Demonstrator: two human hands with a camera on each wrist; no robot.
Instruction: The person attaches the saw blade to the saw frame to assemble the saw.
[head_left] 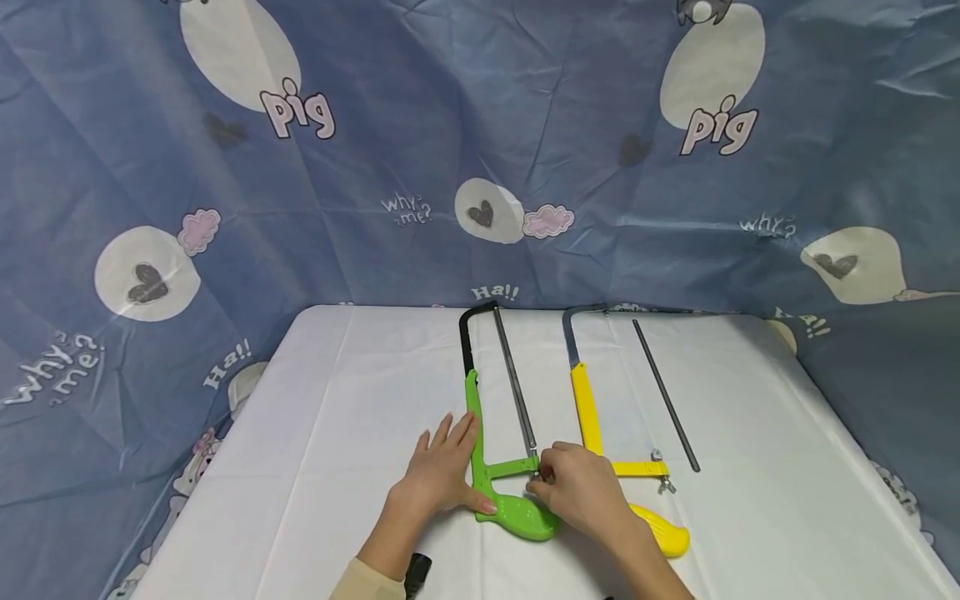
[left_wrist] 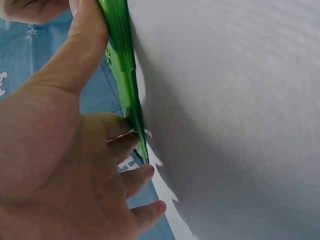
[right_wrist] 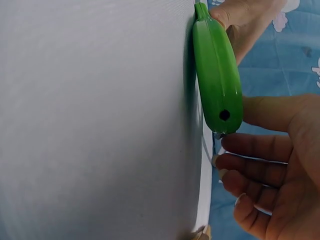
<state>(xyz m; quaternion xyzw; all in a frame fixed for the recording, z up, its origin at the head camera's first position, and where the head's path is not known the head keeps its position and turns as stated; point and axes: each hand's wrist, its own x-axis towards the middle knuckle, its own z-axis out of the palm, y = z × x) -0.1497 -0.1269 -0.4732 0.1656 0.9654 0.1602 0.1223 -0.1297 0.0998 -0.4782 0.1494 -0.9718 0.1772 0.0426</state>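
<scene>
While the left hand [head_left: 442, 468], fingers spread, rests on the green hacksaw [head_left: 481, 477] near the middle of the white-covered table [head_left: 367, 400], the right hand [head_left: 583, 485] curls by the near end of the blade [head_left: 514, 379]; whether its fingers pinch anything cannot be told. 1 yellow hacksaw frame [head_left: 587, 410] lies nearer the table's right edge.

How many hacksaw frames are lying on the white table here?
2: the green frame, touched by the left hand, and the yellow frame to its right, partly covered by the right hand. No others show; a third is unlikely to be hidden.
</scene>
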